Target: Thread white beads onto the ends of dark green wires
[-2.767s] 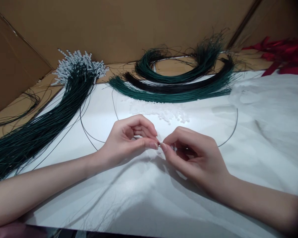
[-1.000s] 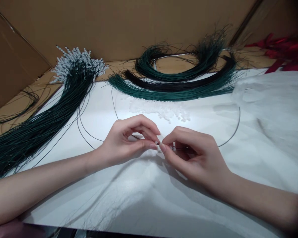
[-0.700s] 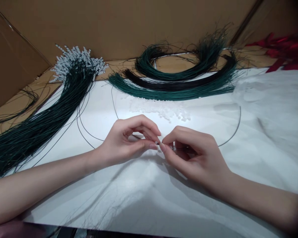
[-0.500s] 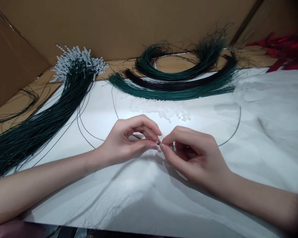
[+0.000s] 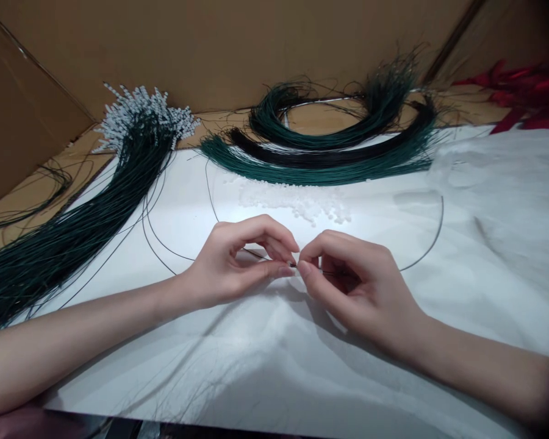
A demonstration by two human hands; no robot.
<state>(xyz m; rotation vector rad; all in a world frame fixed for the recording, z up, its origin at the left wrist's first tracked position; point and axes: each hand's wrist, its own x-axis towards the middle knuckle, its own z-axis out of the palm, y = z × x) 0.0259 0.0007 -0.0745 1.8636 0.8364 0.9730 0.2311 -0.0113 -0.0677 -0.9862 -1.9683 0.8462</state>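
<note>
Over the white sheet, my left hand (image 5: 244, 259) pinches a thin dark wire (image 5: 426, 256) between thumb and fingertips. My right hand (image 5: 357, 274) is closed on the same wire, its fingertips almost touching the left ones. The wire passes through both hands and its free part curves up on the right. Something small and whitish sits by the fingertips; too little of it shows to tell more. Just beyond my hands, small white beads (image 5: 297, 201) lie loose in a patch.
At left lies a thick bundle of green wires (image 5: 114, 195) with white beaded tips (image 5: 141, 113). Curved green and black wire bundles (image 5: 329, 160) lie at the back. Red ribbon (image 5: 521, 91) and clear plastic (image 5: 498, 177) are at right. Cardboard walls (image 5: 219, 49) stand behind.
Both hands stay almost in place, with the right fingertips shifted slightly. The whitish bits seen under the right fingers earlier are now mostly covered.
</note>
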